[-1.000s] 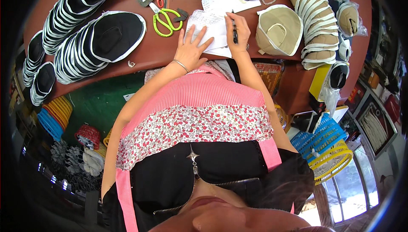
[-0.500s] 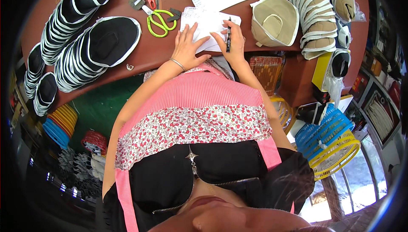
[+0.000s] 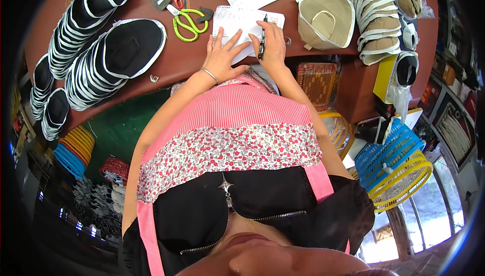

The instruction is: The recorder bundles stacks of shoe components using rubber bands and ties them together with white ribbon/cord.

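Fingers [image 3: 274, 31] of your right hand [image 3: 275, 48] hold a black pen [image 3: 261, 47] over white paper [image 3: 242, 16]; your left hand [image 3: 223, 59] rests on it, fingers [image 3: 234, 39] spread, near green-handled scissors [image 3: 176, 25].

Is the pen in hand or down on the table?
In hand: the pen shows in the right hand, held upright between thumb and forefinger.

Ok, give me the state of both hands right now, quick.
Left hand: open, spread on the white paper, gripping nothing visible.
Right hand: closed, holding a black pen.
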Tool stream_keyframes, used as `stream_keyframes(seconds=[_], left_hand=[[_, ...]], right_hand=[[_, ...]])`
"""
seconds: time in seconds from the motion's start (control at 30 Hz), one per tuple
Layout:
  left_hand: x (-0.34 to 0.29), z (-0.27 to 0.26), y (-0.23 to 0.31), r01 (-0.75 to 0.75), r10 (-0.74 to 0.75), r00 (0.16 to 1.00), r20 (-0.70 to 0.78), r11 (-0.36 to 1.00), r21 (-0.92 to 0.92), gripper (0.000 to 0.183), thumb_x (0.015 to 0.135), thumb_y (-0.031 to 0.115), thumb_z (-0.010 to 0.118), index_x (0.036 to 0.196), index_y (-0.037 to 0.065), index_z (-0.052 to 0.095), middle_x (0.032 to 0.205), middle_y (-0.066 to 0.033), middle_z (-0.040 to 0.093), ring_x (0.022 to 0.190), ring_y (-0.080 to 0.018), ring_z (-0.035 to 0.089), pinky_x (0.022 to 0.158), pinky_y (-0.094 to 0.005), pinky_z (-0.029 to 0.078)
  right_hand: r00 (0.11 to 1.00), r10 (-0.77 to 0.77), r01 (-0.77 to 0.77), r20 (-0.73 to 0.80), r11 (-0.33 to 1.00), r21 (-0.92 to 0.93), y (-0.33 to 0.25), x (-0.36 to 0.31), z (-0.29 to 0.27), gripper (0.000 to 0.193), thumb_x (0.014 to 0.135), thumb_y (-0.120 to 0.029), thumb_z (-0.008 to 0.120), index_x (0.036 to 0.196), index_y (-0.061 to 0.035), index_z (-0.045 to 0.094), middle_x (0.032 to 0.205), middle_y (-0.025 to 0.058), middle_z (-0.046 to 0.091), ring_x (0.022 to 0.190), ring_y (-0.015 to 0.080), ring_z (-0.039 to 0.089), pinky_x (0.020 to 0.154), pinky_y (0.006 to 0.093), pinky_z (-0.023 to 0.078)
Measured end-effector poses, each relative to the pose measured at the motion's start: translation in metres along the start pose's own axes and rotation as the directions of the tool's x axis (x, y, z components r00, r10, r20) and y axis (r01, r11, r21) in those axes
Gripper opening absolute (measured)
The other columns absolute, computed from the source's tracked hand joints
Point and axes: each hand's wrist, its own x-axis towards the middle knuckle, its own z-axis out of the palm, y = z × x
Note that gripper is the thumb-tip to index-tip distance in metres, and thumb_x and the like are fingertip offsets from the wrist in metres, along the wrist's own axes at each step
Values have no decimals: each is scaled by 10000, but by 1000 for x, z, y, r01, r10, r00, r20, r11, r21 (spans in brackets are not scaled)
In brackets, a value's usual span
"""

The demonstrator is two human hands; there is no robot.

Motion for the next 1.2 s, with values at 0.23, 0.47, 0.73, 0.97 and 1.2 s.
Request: stream_keyframes(seconds=[0.23, 0.47, 0.73, 0.97, 1.2], left_hand=[[-3, -4, 5, 4, -3, 1000, 30, 1000, -18, 770, 773, 590, 712, 1467, 352, 477, 1640, 19, 274, 1487, -524, 72, 1136, -715, 65], [-2, -2, 3, -13, 15, 1000, 26, 998, -63, 695, 843, 512, 676, 1478, 325, 465, 1611, 12, 338, 1510, -438, 115, 1145, -703, 52], [28, -19, -10, 119, -169, 779, -603, 985, -122, 704, 783, 246, 766, 1416, 92, 500, 1509, -195, 377, 1387, -401, 320, 1119, -532, 256], [38, -31, -16, 198, -154, 841, -518, 980, 29, 601, 752, 259, 790, 1290, 129, 557, 1286, -131, 556, 1227, -333, 475, 1055, -510, 312], [44, -5, -33, 460, -579, 789, -206, 779, -427, 373, 747, 328, 817, 923, 35, 668, 815, -126, 644, 843, -300, 637, 789, -411, 501]], right_hand=[[997, 56, -58, -43, 997, -41, 2, -11, 3, 527, 813, -190, 764, 1273, -61, 540, 1180, 210, 577, 1123, 408, 536, 970, 490, 440], [984, 168, -163, -53, 983, 85, 7, -6, -3, 489, 804, -147, 771, 1226, -39, 548, 1081, 181, 589, 1017, 377, 564, 868, 467, 455], [982, 134, -115, -132, 983, 140, 18, -8, -14, 319, 842, -72, 705, 1144, -70, 602, 1000, 148, 611, 937, 356, 589, 778, 423, 484], [999, 34, -31, 1, 924, -380, -3, -29, -72, 148, 858, -171, 713, 945, -64, 660, 988, 109, 542, 892, 317, 524, 771, 455, 431], [797, 604, -597, -18, 792, 128, 20, -49, -55, 256, 924, -218, 677, 989, 17, 602, 940, 183, 596, 877, 358, 569, 793, 437, 455]])
